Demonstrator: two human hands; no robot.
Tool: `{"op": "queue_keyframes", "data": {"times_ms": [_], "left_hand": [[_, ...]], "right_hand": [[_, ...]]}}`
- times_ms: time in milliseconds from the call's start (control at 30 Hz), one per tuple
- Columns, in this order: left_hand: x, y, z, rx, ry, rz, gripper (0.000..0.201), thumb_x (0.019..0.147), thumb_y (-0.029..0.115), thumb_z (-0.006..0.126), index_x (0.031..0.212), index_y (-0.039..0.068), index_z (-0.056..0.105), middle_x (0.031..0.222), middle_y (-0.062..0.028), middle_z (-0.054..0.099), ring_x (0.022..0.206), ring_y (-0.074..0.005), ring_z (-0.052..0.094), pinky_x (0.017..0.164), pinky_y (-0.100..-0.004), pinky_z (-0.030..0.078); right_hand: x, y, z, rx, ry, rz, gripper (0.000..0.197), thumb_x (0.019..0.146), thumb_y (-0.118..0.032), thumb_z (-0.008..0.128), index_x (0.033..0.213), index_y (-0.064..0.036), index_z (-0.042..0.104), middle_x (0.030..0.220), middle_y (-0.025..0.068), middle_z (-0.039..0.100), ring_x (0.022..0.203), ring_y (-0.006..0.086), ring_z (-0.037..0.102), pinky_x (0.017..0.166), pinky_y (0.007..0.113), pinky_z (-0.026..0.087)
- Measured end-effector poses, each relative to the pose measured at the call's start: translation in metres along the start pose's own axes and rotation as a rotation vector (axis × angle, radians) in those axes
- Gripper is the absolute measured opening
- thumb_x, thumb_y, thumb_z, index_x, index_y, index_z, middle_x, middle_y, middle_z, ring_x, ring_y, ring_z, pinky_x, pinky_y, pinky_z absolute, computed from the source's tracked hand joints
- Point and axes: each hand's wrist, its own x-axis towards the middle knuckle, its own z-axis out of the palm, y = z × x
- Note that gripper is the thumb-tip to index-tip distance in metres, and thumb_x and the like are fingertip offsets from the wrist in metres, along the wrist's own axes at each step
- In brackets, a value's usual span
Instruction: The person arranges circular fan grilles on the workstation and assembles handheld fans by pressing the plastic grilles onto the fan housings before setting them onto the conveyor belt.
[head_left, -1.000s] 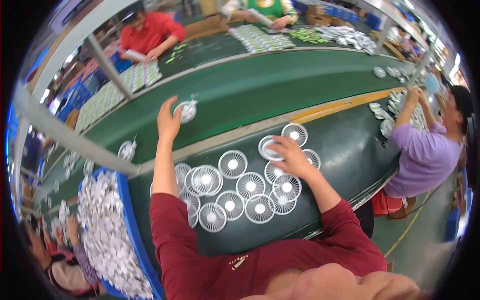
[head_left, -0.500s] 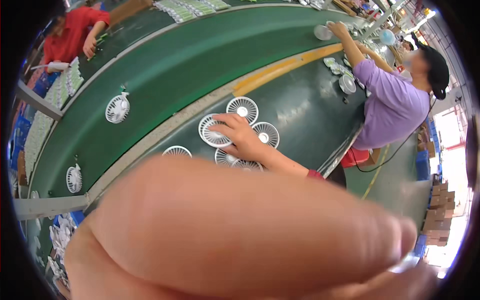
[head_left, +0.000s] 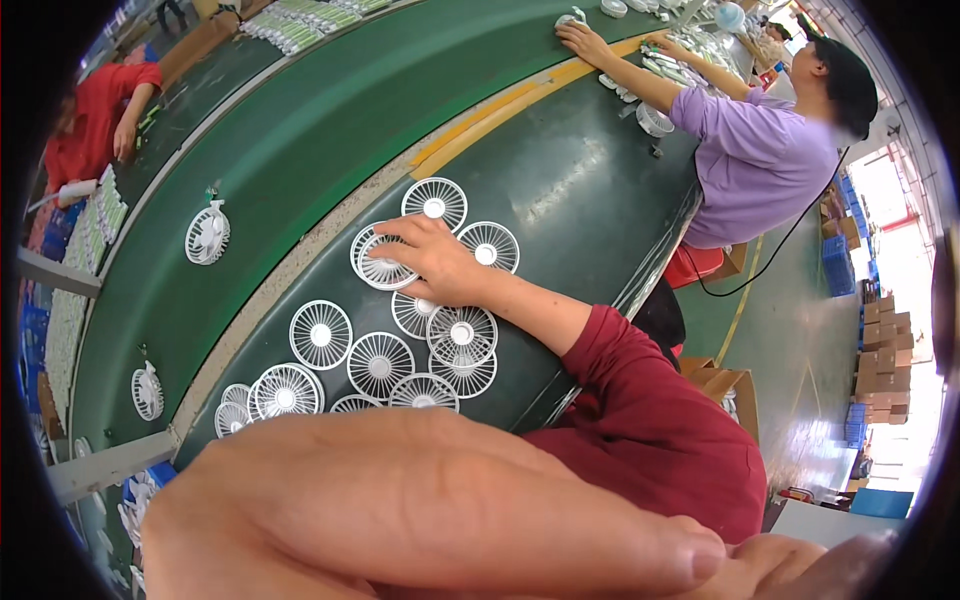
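Note:
My right hand (head_left: 435, 262), in a dark red sleeve, reaches in from the right over the dark green worktop. Its fingers curl over a white round fan grille (head_left: 372, 268), with the thumb by the near rim. More grilles lie around it: one (head_left: 434, 203) beyond, one (head_left: 488, 248) on its right and several nearer, such as this grille (head_left: 321, 335), some overlapping. Very close to the camera, my left hand (head_left: 430, 500) fills the lower part of the view. Its thumb lies along bent fingers at the right; whatever it may hold is hidden.
A curved green conveyor (head_left: 300, 140) runs along the far left, carrying two small white fan heads, one here (head_left: 207, 235). A metal post (head_left: 115, 468) stands at the left. A co-worker in purple (head_left: 760, 165) handles white parts at the right; another in red (head_left: 95, 120) works across the belt.
My left hand sits lower in the view, uncovering more grilles and my right sleeve. The whole view has shifted, and my right hand stays on its grille. The purple-clad co-worker's hands have moved.

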Motion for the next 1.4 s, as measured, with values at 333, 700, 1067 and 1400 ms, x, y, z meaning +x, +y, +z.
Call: {"op": "queue_keyframes", "data": {"times_ms": [333,700,1067,1400], "left_hand": [[0.010,-0.007,-0.011,-0.104,0.002,0.065,0.035,0.085,0.000,0.049,0.120,-0.004,0.050,0.108,-0.0268,0.060,0.088,-0.0326,0.064,0.071,-0.0368,0.052],[-0.003,-0.100,-0.078,0.217,0.122,-0.364,0.034,0.092,-0.002,0.050,0.124,0.002,0.059,0.131,-0.0094,0.058,0.120,-0.0159,0.053,0.097,-0.0301,0.042],[-0.099,-0.312,-0.198,1.038,0.106,-0.721,0.041,0.086,0.024,0.060,0.124,0.007,0.058,0.126,-0.0199,0.057,0.119,-0.0381,0.051,0.100,-0.0452,0.042],[-0.122,-0.263,-0.145,0.766,0.366,-0.952,0.032,0.082,0.010,0.058,0.114,0.006,0.058,0.100,-0.0211,0.066,0.096,-0.0377,0.063,0.085,-0.0431,0.050]], "right_hand": [[0.006,-0.002,0.003,0.000,0.035,-0.024,0.050,0.073,-0.019,0.075,0.120,-0.0157,0.060,0.135,0.0086,0.049,0.123,0.0334,0.044,0.101,0.047,0.036],[0.008,-0.003,0.000,0.050,0.051,-0.040,0.063,0.059,-0.004,0.074,0.120,-0.0130,0.059,0.135,0.0126,0.049,0.123,0.0340,0.046,0.099,0.045,0.038],[0.011,-0.010,-0.003,0.024,0.023,-0.044,0.059,0.062,-0.008,0.072,0.119,-0.0116,0.059,0.132,0.0118,0.051,0.121,0.0340,0.047,0.099,0.046,0.037],[0.015,-0.016,-0.030,0.254,0.147,0.013,0.035,0.075,-0.002,0.070,0.109,-0.0063,0.067,0.121,0.0126,0.060,0.111,0.0285,0.056,0.090,0.035,0.047]]}}
